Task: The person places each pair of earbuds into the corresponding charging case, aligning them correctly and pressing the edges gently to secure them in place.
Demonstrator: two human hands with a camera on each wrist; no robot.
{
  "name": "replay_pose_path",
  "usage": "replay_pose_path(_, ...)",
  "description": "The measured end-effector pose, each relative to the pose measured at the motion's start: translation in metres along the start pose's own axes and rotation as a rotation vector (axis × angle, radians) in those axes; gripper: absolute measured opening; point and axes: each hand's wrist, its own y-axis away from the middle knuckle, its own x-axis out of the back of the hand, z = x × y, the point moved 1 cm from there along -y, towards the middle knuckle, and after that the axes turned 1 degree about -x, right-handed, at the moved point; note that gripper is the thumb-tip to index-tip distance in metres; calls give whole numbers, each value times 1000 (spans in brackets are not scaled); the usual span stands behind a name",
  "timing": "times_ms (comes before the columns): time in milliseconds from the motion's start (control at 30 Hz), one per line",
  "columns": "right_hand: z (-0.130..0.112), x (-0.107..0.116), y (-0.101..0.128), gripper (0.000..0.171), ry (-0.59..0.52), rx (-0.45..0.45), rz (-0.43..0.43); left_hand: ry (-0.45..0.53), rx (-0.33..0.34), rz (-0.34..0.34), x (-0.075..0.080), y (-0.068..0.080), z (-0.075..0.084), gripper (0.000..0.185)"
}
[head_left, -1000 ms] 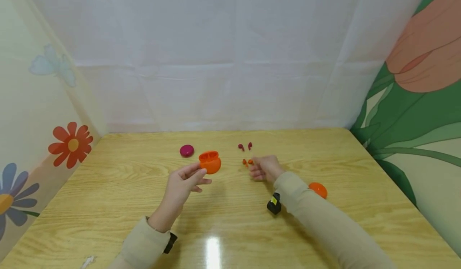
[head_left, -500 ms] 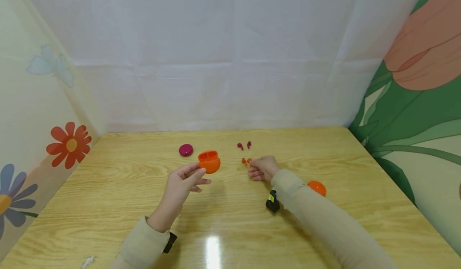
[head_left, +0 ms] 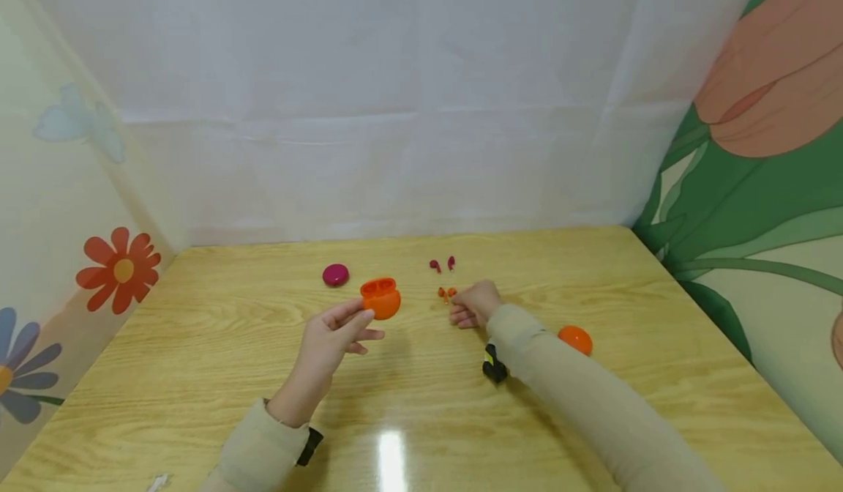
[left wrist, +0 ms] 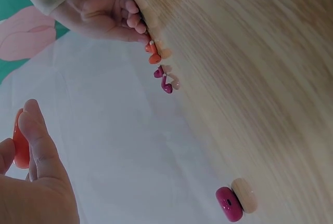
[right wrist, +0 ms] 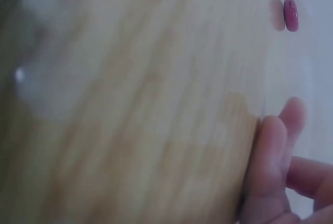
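My left hand (head_left: 342, 329) holds up an open orange earbud case (head_left: 380, 298) between thumb and fingertips, above the wooden table (head_left: 197, 345); the left wrist view shows this case (left wrist: 20, 146) edge-on behind my fingers (left wrist: 36, 141). My right hand (head_left: 470, 303) lies on the table with curled fingers. Its fingertips (left wrist: 136, 24) reach two small orange earbuds (head_left: 446, 293), and one orange earbud (left wrist: 151, 50) touches a fingertip. Whether it is pinched is hidden. Two magenta earbuds (head_left: 443, 263) lie just beyond.
A closed magenta case (head_left: 335, 274) sits left of the orange case, also in the right wrist view as a magenta case (right wrist: 290, 14). An orange rounded piece (head_left: 575, 339) lies right of my right forearm. White sheet walls stand behind, flowered panels at both sides.
My right hand has crept a little left, closing on the orange earbuds. The left hand keeps the orange case raised in the same place.
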Motion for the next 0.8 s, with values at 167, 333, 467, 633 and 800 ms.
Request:
replay_pose_path(167, -1, -2, -2, 14, 27, -4, 38, -3, 4, 3, 0, 0, -1, 39)
replay_pose_path(333, -1, -4, -3, 17, 51, 10, 58, 4, 4, 5, 0, -1, -2, 39)
replay_pose_path(467, -2, -3, 0, 27, 53, 14, 53, 12, 8, 7, 0, -1, -2, 38)
replay_pose_path(633, -3, 0, 4, 37, 31, 7, 41, 17, 13, 13, 0, -1, -2, 39)
replay_pose_path(800, -4, 4, 7, 27, -53, 61, 7, 11, 0, 9, 0, -1, -1, 39)
